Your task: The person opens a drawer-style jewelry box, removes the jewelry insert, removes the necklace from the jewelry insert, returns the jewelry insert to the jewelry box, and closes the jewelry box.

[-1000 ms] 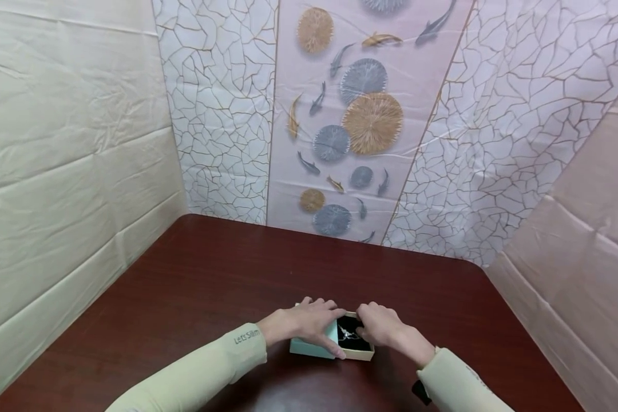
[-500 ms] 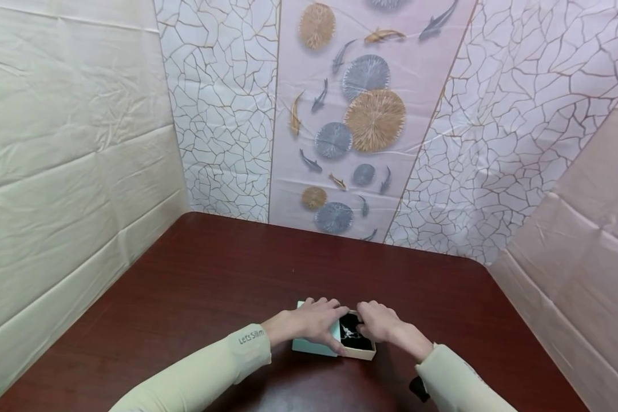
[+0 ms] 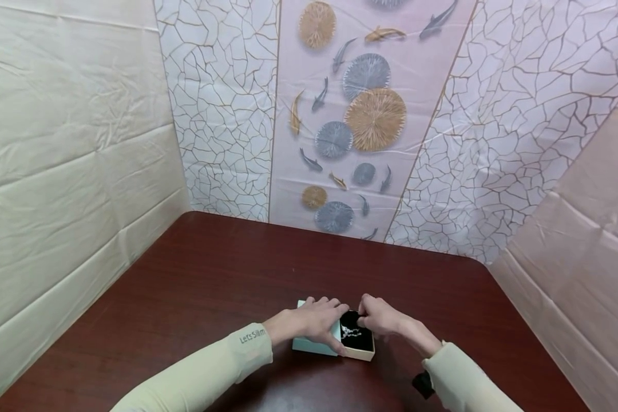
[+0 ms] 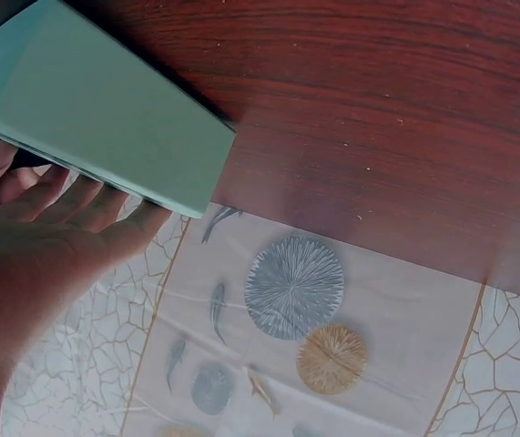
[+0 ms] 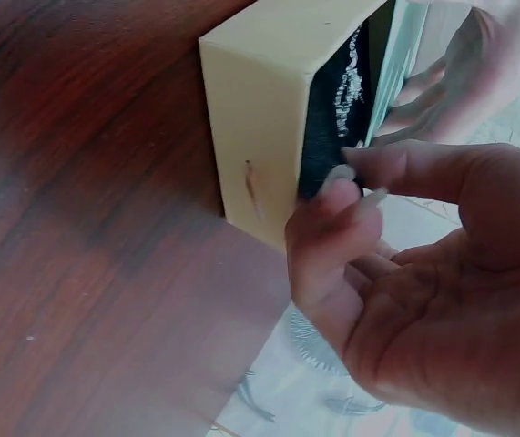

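A small drawer-style jewellery box lies on the table: its mint-green sleeve [image 3: 314,347] is at the left, and the cream drawer [image 3: 359,354] sticks out to the right. Inside, a black pad [image 3: 361,342] carries a fine silver chain [image 3: 349,332]. My left hand [image 3: 314,320] spans the sleeve, thumb on the near side, fingers over the far edge. At the drawer's far right corner, my right hand [image 3: 383,317] pinches the edge of the black pad between thumb and curled fingers; the fingertips partly hide that corner. A short brown ribbon [image 5: 253,188] shows on the drawer's end.
The dark red table [image 3: 226,269] surrounds the box. Behind it hangs a patterned cloth [image 3: 335,177], with pale cloth [image 3: 82,143] along the left side and more at the right. A black object [image 3: 423,384] sits below my right sleeve.
My right hand has shifted slightly up and back from the drawer's side. The pad's right side now sits higher, covering more of the rim. The left hand stays on the sleeve.
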Tool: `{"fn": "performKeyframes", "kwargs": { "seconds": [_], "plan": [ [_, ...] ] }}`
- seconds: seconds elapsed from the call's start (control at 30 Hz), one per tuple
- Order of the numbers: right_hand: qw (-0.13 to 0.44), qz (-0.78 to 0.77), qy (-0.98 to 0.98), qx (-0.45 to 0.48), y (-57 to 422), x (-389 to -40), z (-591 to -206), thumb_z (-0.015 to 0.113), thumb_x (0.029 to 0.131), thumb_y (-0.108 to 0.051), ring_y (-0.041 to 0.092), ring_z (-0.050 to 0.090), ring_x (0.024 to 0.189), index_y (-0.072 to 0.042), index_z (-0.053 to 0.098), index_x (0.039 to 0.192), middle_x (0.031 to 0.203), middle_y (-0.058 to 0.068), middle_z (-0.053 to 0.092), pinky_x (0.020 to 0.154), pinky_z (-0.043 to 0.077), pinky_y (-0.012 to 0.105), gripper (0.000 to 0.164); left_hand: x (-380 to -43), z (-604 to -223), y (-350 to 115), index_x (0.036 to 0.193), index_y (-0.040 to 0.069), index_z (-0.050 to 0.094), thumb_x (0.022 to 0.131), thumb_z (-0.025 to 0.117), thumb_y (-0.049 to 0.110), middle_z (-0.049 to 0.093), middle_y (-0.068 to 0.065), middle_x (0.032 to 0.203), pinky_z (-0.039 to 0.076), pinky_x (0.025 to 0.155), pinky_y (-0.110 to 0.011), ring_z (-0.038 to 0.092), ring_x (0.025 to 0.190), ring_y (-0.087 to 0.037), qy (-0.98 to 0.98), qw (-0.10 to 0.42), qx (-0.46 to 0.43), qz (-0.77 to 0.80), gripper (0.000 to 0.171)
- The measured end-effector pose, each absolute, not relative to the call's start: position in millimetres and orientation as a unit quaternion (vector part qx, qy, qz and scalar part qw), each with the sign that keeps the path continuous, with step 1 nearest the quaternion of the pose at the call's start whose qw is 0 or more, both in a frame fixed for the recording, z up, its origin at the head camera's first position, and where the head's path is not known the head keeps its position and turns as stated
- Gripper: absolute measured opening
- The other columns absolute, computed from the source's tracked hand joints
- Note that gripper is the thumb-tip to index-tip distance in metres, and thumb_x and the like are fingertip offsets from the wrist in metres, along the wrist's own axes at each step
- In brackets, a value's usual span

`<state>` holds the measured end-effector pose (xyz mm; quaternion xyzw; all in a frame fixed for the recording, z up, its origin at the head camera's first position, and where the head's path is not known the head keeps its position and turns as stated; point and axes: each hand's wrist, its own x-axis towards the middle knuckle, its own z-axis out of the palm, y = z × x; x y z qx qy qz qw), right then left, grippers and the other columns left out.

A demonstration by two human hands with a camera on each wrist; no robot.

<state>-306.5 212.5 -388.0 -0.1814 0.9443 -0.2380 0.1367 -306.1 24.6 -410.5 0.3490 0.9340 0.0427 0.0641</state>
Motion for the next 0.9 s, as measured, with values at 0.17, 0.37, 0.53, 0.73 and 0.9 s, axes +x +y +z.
{"fn": "performKeyframes", "kwargs": {
  "seconds": [0.17,0.37,0.53,0.73,0.9],
  "plan": [
    [0.146,-0.289,0.926,-0.196,219,-308,-393,0.052,0.095,-0.004,0.014,0.047,0.044,-0.002,0.047,0.096,0.067,0.010,0.054,0.040,0.045,0.034,0.006,-307,-411,25,0.145,0.020,0.040,0.072,0.072,0.065,0.052,0.004,0.131,0.039,0.086,-0.035,0.050,0.116,-0.016,0.935,0.068,0.346,0.047,0.091],
    [0.143,-0.336,0.905,-0.217,228,-309,-395,0.050,0.098,-0.004,0.015,0.048,0.049,0.003,0.044,0.103,0.074,0.014,0.055,0.041,0.044,0.032,0.011,-307,-409,25,0.143,0.019,0.041,0.073,0.074,0.063,0.053,0.004,0.125,0.038,0.082,-0.033,0.051,0.111,-0.015,0.935,0.062,0.347,0.045,0.089],
    [0.135,-0.354,0.896,-0.232,234,-310,-397,0.050,0.098,-0.003,0.012,0.046,0.049,0.006,0.042,0.105,0.073,0.016,0.054,0.040,0.043,0.029,0.014,-308,-410,26,0.142,0.017,0.041,0.071,0.074,0.063,0.053,0.003,0.125,0.039,0.082,-0.034,0.051,0.112,-0.016,0.934,0.056,0.349,0.045,0.090],
    [0.137,-0.366,0.889,-0.239,238,-309,-397,0.050,0.098,-0.003,0.013,0.046,0.048,0.006,0.042,0.105,0.073,0.013,0.055,0.040,0.040,0.024,0.014,-307,-411,26,0.140,0.017,0.042,0.071,0.075,0.062,0.053,0.003,0.124,0.039,0.083,-0.035,0.051,0.111,-0.016,0.934,0.060,0.350,0.050,0.089],
    [0.139,-0.373,0.886,-0.236,242,-309,-395,0.050,0.098,-0.004,0.014,0.045,0.051,0.006,0.041,0.105,0.077,0.012,0.056,0.042,0.038,0.023,0.015,-307,-411,27,0.140,0.016,0.042,0.072,0.075,0.061,0.053,0.003,0.125,0.040,0.086,-0.036,0.051,0.112,-0.016,0.934,0.064,0.347,0.051,0.088]
  ]
}}
